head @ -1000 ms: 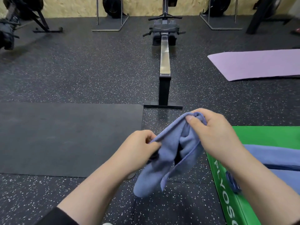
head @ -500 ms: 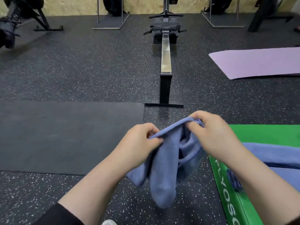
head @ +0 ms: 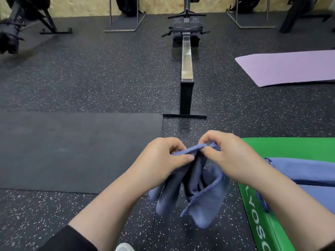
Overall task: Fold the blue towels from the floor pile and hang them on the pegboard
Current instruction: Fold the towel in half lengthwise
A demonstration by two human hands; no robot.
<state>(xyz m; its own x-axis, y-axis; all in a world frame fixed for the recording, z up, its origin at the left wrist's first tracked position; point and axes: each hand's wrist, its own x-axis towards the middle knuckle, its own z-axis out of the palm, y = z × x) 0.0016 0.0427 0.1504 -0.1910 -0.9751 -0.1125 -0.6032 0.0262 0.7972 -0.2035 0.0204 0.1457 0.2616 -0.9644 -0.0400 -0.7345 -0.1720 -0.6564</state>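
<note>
A blue towel (head: pixel 201 194) hangs bunched in the air above the speckled floor. My left hand (head: pixel 163 160) pinches its top edge between thumb and fingers. Close beside it, my right hand (head: pixel 228 156) grips the same edge, so the two hands nearly touch. Below them the cloth droops in loose folds. Further blue towels (head: pixel 308 173) lie on a green plyo box (head: pixel 282 147) at the right, partly hidden by my right forearm. No pegboard is in view.
A rowing machine (head: pixel 186 69) stretches away straight ahead, its foot just beyond my hands. To the left lies a black mat (head: pixel 72 147), at far right a purple mat (head: pixel 290 67). Stands and wheels line the back wall. A white shoe tip (head: pixel 125 247) shows below.
My hands have come closer together along the towel's top edge, and the hanging cloth has shifted and doubled into more folds beneath them.
</note>
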